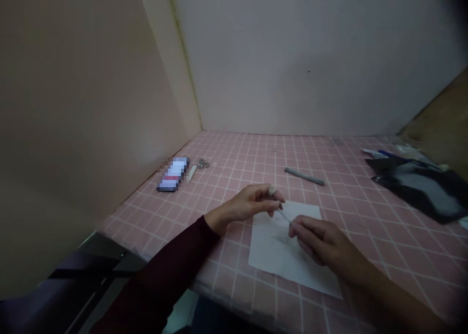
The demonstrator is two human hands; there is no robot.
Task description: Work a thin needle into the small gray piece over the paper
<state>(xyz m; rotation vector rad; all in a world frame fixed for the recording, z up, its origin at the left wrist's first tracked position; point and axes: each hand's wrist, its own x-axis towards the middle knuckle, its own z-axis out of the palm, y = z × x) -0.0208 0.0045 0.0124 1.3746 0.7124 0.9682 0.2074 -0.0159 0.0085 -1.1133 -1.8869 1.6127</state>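
thin rod (285, 216): ends unclear | right hand (319, 237): part-hides paper (266, 248) | phone (174, 174): pixelated

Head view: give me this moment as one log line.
left hand: small pale piece there, grip unclear | right hand: holds thin rod angled toward left hand | beneath: white paper | beyond: gray strip

No text, label, brand or number can be read anywhere in the frame. At left, the lit screen of the phone (173, 174) is broken into coarse blocks with a reddish band low across it, so any lettering there is lost. The white sheet (268, 256) at lower centre carries only faint, blurred grey marks that form no legible sign, and the dark pouch (420, 187) at far right is too dim and blurred to yield any wording.
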